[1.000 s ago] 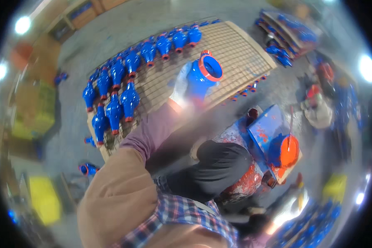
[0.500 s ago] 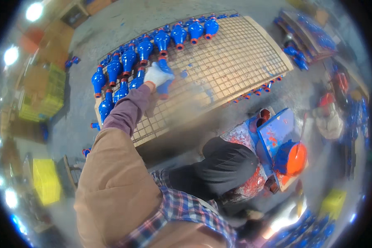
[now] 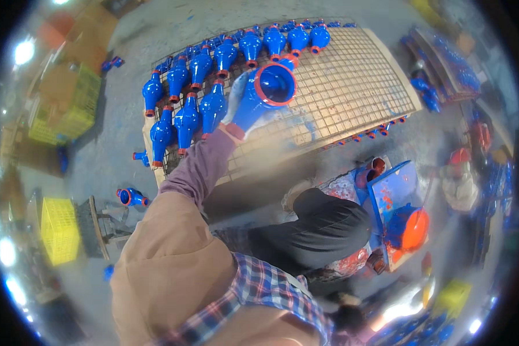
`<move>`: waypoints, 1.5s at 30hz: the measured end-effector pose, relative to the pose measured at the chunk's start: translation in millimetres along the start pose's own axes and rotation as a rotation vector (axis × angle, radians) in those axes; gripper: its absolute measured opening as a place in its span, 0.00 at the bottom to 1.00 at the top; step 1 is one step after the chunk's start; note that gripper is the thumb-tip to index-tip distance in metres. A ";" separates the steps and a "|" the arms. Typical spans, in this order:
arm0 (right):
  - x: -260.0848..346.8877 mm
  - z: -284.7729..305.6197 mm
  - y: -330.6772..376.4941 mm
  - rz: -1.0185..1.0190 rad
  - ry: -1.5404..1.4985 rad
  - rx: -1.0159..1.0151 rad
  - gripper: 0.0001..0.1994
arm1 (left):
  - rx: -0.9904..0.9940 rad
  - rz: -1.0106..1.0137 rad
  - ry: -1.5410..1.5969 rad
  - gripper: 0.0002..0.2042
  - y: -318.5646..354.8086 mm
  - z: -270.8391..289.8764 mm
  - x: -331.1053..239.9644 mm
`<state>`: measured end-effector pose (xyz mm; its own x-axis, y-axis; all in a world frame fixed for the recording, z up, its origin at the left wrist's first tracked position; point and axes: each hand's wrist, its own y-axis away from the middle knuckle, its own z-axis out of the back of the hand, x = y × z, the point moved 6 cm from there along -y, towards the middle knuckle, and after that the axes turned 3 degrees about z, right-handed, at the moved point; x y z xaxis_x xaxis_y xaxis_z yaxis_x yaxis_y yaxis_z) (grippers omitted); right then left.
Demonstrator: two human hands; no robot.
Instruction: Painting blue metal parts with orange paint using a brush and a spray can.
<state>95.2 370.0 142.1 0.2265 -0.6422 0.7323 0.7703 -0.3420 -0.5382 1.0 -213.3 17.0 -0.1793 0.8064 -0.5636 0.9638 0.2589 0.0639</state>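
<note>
My left hand [image 3: 235,97], in a white glove, is closed around a blue valve body [image 3: 249,111]. Its wide, red-rimmed round mouth faces up toward me, and a smaller red end points away. It is held over the wire mesh rack [image 3: 328,86]; the hand partly hides behind it. Close by on the rack lie rows of similar blue bodies [image 3: 213,105] with red ends. Low at the right, my right hand [image 3: 402,304], also white-gloved and overexposed, is closed on what looks like a paintbrush [image 3: 427,288] with a yellowish handle and reddish tip.
Right of my legs, an orange-red paint pot [image 3: 414,229] stands by a paint-splashed blue board [image 3: 393,190]. More blue parts lie on a stack [image 3: 444,66] at the far right and on the floor at lower right. Yellow crates [image 3: 60,230] stand at the left.
The valve body in my left hand was lying lengthwise near the row; now it is raised and tipped, its mouth facing me. The view has shifted slightly. My right hand still holds the brush.
</note>
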 end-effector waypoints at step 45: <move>183.5 -233.1 4.0 0.382 -0.708 0.554 0.14 | 0.198 0.339 0.180 0.29 35.0 -91.5 59.1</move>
<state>0.9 90.9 177.0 0.6853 -0.0202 0.7280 0.7006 0.2910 -0.6515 6.1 -107.9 61.3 0.1391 0.9128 -0.3840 0.9903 -0.1294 0.0512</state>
